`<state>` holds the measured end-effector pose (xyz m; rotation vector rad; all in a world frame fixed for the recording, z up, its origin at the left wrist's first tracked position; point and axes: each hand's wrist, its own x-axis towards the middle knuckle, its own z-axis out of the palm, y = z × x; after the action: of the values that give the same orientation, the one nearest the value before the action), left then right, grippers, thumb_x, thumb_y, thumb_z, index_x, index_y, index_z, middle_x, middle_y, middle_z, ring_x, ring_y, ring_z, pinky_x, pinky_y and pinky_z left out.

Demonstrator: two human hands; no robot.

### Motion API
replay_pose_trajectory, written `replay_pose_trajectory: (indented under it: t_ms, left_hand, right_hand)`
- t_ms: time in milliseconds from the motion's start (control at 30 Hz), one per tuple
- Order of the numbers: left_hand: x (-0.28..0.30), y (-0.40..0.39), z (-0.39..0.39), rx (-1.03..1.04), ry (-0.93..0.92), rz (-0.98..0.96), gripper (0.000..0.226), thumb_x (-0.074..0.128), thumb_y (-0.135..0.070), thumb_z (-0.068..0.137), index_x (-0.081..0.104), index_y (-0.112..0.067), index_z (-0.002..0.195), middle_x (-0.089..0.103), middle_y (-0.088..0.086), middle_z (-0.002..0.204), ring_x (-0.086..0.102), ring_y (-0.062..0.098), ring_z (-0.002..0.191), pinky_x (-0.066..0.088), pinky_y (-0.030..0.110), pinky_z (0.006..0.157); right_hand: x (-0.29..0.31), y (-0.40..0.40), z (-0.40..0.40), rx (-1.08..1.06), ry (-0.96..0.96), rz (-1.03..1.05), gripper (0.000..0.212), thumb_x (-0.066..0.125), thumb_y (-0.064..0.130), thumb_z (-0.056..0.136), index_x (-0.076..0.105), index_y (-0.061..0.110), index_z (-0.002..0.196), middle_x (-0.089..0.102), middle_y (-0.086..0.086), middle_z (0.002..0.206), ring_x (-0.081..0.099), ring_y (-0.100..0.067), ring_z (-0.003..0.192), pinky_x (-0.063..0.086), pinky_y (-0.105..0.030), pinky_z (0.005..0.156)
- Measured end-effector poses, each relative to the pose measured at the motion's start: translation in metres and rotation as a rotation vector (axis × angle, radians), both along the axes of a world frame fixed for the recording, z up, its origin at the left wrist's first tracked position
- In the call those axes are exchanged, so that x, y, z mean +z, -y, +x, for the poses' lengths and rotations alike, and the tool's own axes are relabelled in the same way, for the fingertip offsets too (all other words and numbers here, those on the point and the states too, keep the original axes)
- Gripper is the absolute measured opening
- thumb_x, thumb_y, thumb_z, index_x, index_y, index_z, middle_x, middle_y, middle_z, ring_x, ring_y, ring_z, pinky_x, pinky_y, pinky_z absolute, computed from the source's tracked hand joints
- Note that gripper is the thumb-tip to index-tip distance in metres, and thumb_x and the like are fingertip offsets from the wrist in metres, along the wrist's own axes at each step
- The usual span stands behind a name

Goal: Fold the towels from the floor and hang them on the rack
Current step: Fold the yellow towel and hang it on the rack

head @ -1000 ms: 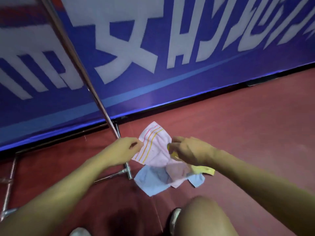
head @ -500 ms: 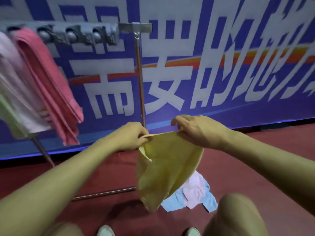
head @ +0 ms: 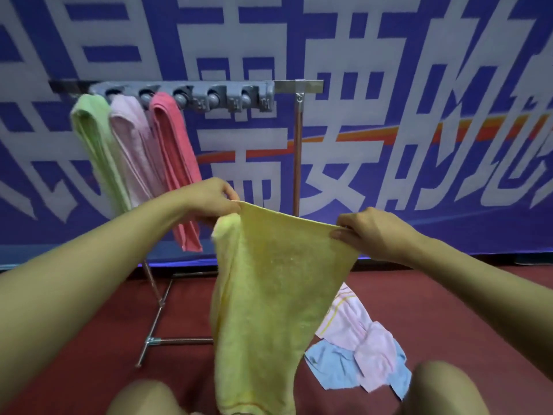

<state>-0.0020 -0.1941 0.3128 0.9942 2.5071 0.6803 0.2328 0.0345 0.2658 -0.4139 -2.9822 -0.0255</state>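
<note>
The left hand (head: 209, 199) pinches one upper corner of the yellow towel (head: 269, 295), fingers curled over the hem, and the right hand (head: 371, 235) pinches the other upper corner between thumb and fingers. The top edge runs taut from one grip to the other, sloping down toward the right hand. Below the grips the cloth hangs loose; under the left grip it bunches into a folded strip, and near its lower end a thin orange stripe crosses it.

Beyond the left grip stands the rack (head: 191, 94), a grey bar with round clips on a metal frame. Three folded towels hang from it side by side: a green towel (head: 95, 151), a pale pink towel (head: 131, 151) and a coral towel (head: 173, 163), the coral one nearest the left hand.

Below the right grip, on the red floor (head: 449, 310), lie a pink striped towel (head: 344, 319), a plain pink towel (head: 377, 354) and a blue towel (head: 332, 366), overlapping in a heap.

Behind everything hangs a blue banner (head: 419, 205) with large white Chinese characters, cropped and blurred; "要" and "的" can be made out beyond the grips.
</note>
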Motion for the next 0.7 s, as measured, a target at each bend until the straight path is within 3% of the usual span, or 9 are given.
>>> replay_pose_trajectory:
  t_ms: [67, 167, 233, 333, 433, 567, 700]
  left_hand:
    - [-0.004, -0.004, 0.015, 0.071, 0.335, 0.089, 0.009, 0.059, 0.0, 0.09, 0.063, -0.006, 0.084, 0.054, 0.005, 0.057, 0.049, 0.013, 0.045, 0.044, 0.021, 0.049]
    - [-0.01, -0.017, 0.039, 0.152, 0.575, 0.273, 0.017, 0.058, -0.001, 0.1, 0.056, -0.016, 0.107, 0.074, 0.004, 0.067, 0.073, 0.013, 0.055, 0.057, 0.024, 0.049]
    - [-0.01, -0.025, 0.05, 0.117, 0.584, 0.301, 0.02, 0.063, -0.007, 0.102, 0.057, -0.019, 0.117, 0.081, 0.011, 0.084, 0.079, 0.02, 0.071, 0.063, 0.028, 0.054]
    - [-0.008, -0.031, 0.061, 0.041, 0.518, 0.263, 0.014, 0.062, -0.015, 0.103, 0.063, -0.019, 0.116, 0.081, 0.013, 0.089, 0.081, 0.024, 0.083, 0.064, 0.029, 0.064]
    - [-0.01, -0.033, 0.065, 0.027, 0.544, 0.308, 0.013, 0.055, -0.011, 0.105, 0.066, -0.016, 0.111, 0.081, 0.013, 0.091, 0.081, 0.023, 0.084, 0.063, 0.027, 0.064]
    - [-0.017, -0.037, 0.063, -0.012, 0.471, 0.336, 0.025, 0.049, -0.004, 0.104, 0.074, -0.009, 0.105, 0.08, 0.014, 0.1, 0.078, 0.017, 0.078, 0.063, 0.025, 0.063]
    - [-0.02, -0.042, 0.066, -0.039, 0.449, 0.338, 0.028, 0.048, -0.002, 0.104, 0.075, -0.003, 0.113, 0.079, 0.016, 0.103, 0.079, 0.019, 0.089, 0.065, 0.03, 0.081]
  right_hand:
    - [0.005, 0.01, -0.011, -0.05, -0.013, -0.107, 0.037, 0.053, 0.046, 0.101, 0.052, 0.022, 0.073, 0.054, 0.004, 0.064, 0.054, -0.025, 0.067, 0.039, -0.033, 0.051]
    - [0.013, 0.035, -0.027, -0.072, -0.074, -0.322, 0.044, 0.06, 0.044, 0.098, 0.062, 0.011, 0.069, 0.061, -0.008, 0.063, 0.053, -0.019, 0.057, 0.042, -0.031, 0.054]
    - [0.018, 0.049, -0.035, -0.096, -0.124, -0.394, 0.048, 0.057, 0.043, 0.098, 0.065, 0.006, 0.067, 0.063, -0.007, 0.057, 0.052, -0.013, 0.049, 0.042, -0.028, 0.052]
    - [0.023, 0.057, -0.043, -0.145, -0.167, -0.466, 0.048, 0.051, 0.035, 0.099, 0.068, 0.008, 0.063, 0.06, 0.005, 0.045, 0.049, -0.003, 0.036, 0.04, -0.021, 0.047]
    - [0.026, 0.056, -0.044, -0.124, -0.199, -0.528, 0.047, 0.055, 0.04, 0.101, 0.07, 0.013, 0.066, 0.062, 0.008, 0.049, 0.056, -0.001, 0.043, 0.039, -0.016, 0.047]
    - [0.019, 0.05, -0.038, 0.021, -0.163, -0.386, 0.039, 0.06, 0.04, 0.1, 0.071, 0.009, 0.078, 0.07, -0.005, 0.071, 0.064, -0.02, 0.065, 0.05, -0.035, 0.06]
    - [0.007, 0.047, -0.033, 0.071, -0.134, -0.295, 0.031, 0.059, 0.033, 0.101, 0.072, 0.012, 0.081, 0.071, -0.005, 0.074, 0.064, -0.022, 0.069, 0.055, -0.044, 0.066]
